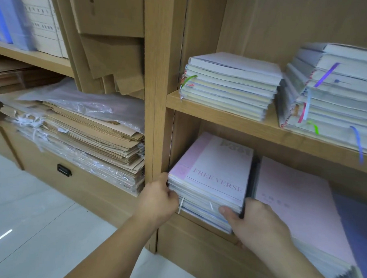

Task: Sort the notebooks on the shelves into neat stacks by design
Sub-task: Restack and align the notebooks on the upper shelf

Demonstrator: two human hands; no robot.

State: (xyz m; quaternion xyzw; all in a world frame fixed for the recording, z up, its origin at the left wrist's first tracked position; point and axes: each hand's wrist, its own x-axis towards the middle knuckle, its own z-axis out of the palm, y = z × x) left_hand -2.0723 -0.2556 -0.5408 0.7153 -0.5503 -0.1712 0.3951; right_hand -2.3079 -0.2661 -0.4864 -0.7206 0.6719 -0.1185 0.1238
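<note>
Left hand [158, 197] and right hand [256, 222] grip the FREEVERSE notebook stack [216, 174], its long axis toward 1 o'clock.

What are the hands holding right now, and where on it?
Both grip the FREEVERSE notebook stack: left hand at its front-left corner, right hand at its front-right corner.

Both bare forearms reach forward, side by side. The left grip [156, 200] curls its fingers on the left edge of the stack [214, 182]; the right grip [256, 224] clasps its right corner, thumb [225, 211] on the front, fingers hidden
</note>
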